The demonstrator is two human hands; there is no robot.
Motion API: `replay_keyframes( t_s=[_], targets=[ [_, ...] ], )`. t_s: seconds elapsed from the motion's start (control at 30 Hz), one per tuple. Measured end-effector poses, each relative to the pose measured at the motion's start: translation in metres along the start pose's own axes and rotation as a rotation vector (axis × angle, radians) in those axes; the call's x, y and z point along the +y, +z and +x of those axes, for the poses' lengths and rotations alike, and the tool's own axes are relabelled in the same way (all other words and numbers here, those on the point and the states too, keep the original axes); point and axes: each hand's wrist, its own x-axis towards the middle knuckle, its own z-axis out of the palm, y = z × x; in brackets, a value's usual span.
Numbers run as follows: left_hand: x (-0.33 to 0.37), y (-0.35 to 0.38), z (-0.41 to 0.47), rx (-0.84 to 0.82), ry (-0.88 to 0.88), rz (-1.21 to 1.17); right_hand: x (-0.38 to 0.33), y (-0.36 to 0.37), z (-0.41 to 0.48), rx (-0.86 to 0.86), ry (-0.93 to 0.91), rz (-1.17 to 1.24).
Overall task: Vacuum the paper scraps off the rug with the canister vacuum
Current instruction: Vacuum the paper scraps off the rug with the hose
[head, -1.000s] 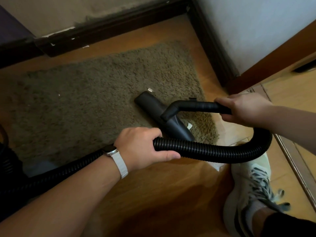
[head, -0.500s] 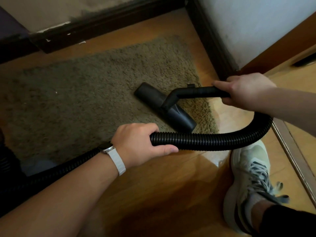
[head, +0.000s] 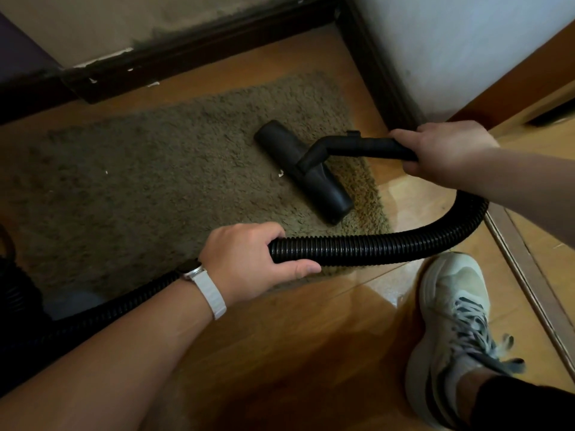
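Head view: the right hand (head: 441, 150) is wrapped closed around the black wand handle (head: 367, 147), its grip clamped there so the wrist can steer. The floor nozzle (head: 303, 171) lies flat on the brown shag rug (head: 155, 181), toward the rug's right end and set diagonally to its edges. The left hand (head: 249, 256) is closed around the ribbed hose (head: 373, 247), thumb along the hose's near side, holding the loop up off the pile; judged purpose, to keep the hose from dragging over the area being cleaned. From there the hose runs to the near left, into shadow; the canister itself is not clearly visible.

One paper scrap (head: 281, 173) lies on the rug just beside the nozzle's left edge. A smaller white fleck (head: 106, 172) sits well to the left. White flakes near the far baseboard (head: 186, 54) lie off the rug, on the wooden floor (head: 280, 353).

A sneaker (head: 451, 331) stands on the floor, near right, clear of the rug.

Judgement: work incomplete; the nearby scrap requires a short leftward pass.
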Motion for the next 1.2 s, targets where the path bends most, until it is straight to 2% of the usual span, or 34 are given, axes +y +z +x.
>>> replay_keyframes(
  t_s=[0.2, 0.47, 0.67, 0.9, 1.2],
  targets=[
    [-0.003, -0.001, 0.0, 0.023, -0.015, 0.003, -0.003, 0.001, 0.005, -0.007, 0.03, 0.071],
    [-0.011, -0.003, -0.002, -0.008, -0.022, 0.018, -0.033, -0.004, 0.021, -0.066, -0.074, 0.192],
    [-0.016, -0.004, -0.001, -0.035, -0.044, 0.023, -0.045, -0.001, 0.034, -0.051, -0.116, 0.192],
    [-0.009, -0.008, 0.003, -0.029, -0.073, -0.006, -0.017, 0.003, 0.033, -0.008, -0.004, 0.184],
    [-0.008, -0.007, 0.006, 0.0, -0.07, -0.042, -0.001, 0.009, 0.031, -0.041, 0.106, 0.203]
  ],
)
